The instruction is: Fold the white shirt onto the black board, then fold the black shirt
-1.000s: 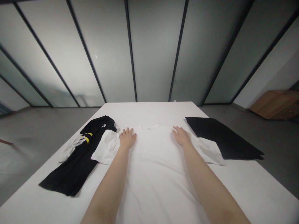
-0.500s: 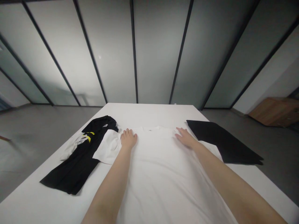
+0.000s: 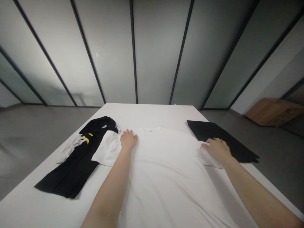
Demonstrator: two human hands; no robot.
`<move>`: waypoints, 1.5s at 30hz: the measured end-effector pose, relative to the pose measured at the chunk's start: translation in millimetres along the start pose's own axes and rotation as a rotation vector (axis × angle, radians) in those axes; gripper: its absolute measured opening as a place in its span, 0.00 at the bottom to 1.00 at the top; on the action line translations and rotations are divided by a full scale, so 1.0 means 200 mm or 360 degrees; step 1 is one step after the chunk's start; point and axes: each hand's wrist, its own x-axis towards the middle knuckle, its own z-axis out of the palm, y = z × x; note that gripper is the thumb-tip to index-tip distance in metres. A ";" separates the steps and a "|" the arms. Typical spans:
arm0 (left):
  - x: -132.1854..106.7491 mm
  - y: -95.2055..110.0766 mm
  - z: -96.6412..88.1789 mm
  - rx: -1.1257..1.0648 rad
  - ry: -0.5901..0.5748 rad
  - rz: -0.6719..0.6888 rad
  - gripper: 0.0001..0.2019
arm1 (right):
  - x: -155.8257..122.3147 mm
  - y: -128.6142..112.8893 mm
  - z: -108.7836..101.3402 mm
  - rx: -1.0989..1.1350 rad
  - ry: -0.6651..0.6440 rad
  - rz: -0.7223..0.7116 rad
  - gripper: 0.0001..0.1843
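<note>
White T-shirt (image 3: 163, 180) lies lengthwise, collar away (left hand (image 3: 129, 140) flat on it, right hand (image 3: 216, 150) flat on a sleeve (image 3: 210, 159)).

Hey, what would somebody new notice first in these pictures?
A large white T-shirt lies spread across the middle of a white table, with the person's left hand flat near its collar and right hand on the sleeve at the right of the view. Dark shapes stand out on either side: a black garment with yellow marks at left, a flat black item at right.
</note>
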 end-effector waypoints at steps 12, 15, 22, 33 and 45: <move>0.00 0.01 0.00 0.0130 -0.0007 -0.0016 0.28 | -0.19 -0.61 -0.37 0.1016 -0.0340 -0.0052 0.17; -0.01 0.01 -0.01 0.0143 -0.0020 -0.0020 0.28 | -0.25 -0.75 -0.37 0.1691 -0.0905 -0.0075 0.25; -0.02 0.03 -0.04 0.0117 -0.0011 -0.0046 0.26 | -0.10 -0.76 -0.01 0.1455 -0.0412 -0.0091 0.14; -0.18 0.41 -0.01 -0.0315 -0.0224 0.0940 0.22 | -0.07 -0.77 0.26 0.0215 -0.0070 -0.0403 0.27; -0.23 0.40 0.09 -0.0199 -0.0383 0.1078 0.26 | 0.19 -0.61 0.21 0.0095 -0.0096 -0.0205 0.29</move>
